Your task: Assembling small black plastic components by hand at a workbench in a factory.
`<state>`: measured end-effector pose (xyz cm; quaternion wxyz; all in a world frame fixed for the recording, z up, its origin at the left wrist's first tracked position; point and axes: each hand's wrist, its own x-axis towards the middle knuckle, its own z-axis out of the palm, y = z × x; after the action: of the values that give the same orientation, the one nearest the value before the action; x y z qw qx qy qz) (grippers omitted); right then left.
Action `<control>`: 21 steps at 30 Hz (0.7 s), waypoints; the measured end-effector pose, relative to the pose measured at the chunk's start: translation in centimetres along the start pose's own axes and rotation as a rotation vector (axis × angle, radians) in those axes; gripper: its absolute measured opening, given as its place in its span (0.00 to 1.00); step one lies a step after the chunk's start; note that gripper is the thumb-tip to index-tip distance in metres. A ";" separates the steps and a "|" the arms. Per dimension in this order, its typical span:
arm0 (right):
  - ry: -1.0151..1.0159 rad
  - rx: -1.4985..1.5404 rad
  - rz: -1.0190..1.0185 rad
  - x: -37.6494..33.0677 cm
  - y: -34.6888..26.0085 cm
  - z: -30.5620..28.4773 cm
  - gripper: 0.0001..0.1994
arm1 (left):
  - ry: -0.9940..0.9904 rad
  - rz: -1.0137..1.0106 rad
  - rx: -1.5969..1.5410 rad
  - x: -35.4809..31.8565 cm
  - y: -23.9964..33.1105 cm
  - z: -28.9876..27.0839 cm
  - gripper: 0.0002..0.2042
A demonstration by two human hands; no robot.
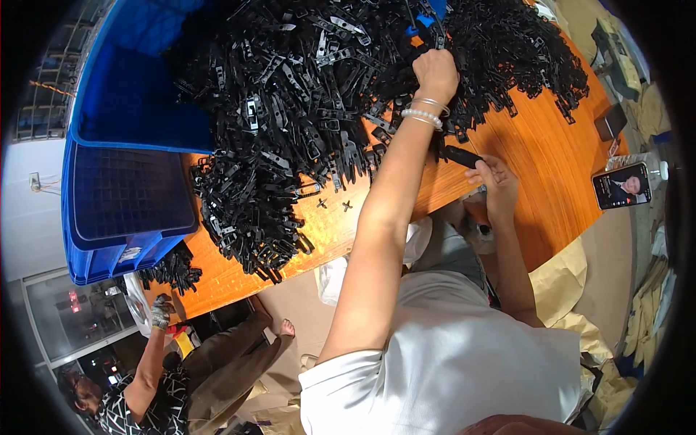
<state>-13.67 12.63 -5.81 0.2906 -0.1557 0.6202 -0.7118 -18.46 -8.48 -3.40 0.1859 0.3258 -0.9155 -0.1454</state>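
The heap of black plastic clips (290, 109) covers the far half of the orange table (558, 181). My left hand (436, 72) reaches into it, its grip curled shut among the clips at the heap's near edge, though I cannot tell which piece it pinches. My right hand (495, 181) sits near the table's front edge, grip clamped on one black clip (461, 156). A blue crate (127, 152) lies tipped at the left. A phone (621, 185) lies to the right. Another person (145, 384) crouches below the table.
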 end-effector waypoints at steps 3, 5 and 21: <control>0.002 0.011 0.022 0.2 -0.1 -0.2 0.10 | -0.058 -0.051 -0.024 -0.7 0.0 -1.3 0.12; 0.014 0.008 0.027 0.2 -0.1 -0.5 0.10 | 0.011 -0.093 -0.104 -1.6 -0.2 -2.5 0.09; -0.052 0.055 -0.034 0.4 -0.8 -0.1 0.09 | -0.043 -0.556 -2.030 -8.3 -5.3 -7.1 0.17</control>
<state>-14.26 12.51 -5.14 0.2987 -0.1769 0.5900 -0.7290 -6.51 -8.02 -1.19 0.3155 0.2131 -0.2599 -0.8874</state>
